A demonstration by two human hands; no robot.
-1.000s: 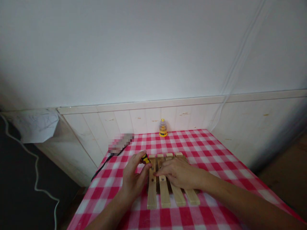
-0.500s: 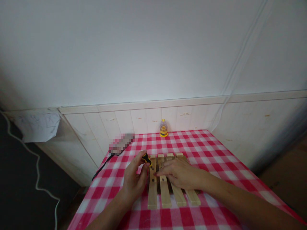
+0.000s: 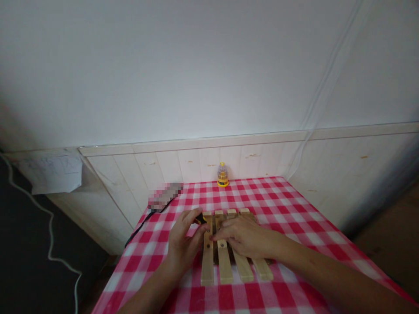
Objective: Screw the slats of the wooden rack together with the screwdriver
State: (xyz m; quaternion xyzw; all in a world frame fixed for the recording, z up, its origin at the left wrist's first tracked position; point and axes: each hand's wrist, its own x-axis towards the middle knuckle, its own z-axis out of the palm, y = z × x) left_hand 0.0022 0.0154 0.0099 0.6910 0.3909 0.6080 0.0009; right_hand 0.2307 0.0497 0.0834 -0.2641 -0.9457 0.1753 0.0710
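Note:
A small wooden slat rack [image 3: 225, 266] lies on the red and white checked tablecloth [image 3: 288, 209]. My left hand [image 3: 183, 244] is closed round a yellow and black screwdriver [image 3: 199, 218], whose tip points down at the leftmost slat near its far end. My right hand [image 3: 245, 237] lies flat across the slats, fingers stretched out and pressing on the wood. Small dark screw holes show in the two left slats.
A small yellow bit holder [image 3: 222, 175] stands at the table's far edge by the panelled wall. A blurred grey object [image 3: 164, 196] with a black cable [image 3: 137, 231] lies at the far left corner. A white cable [image 3: 49, 244] hangs left of the table.
My left hand has turned slightly on the screwdriver and its fingers now cover more of the handle. My right hand and the rack have stayed put.

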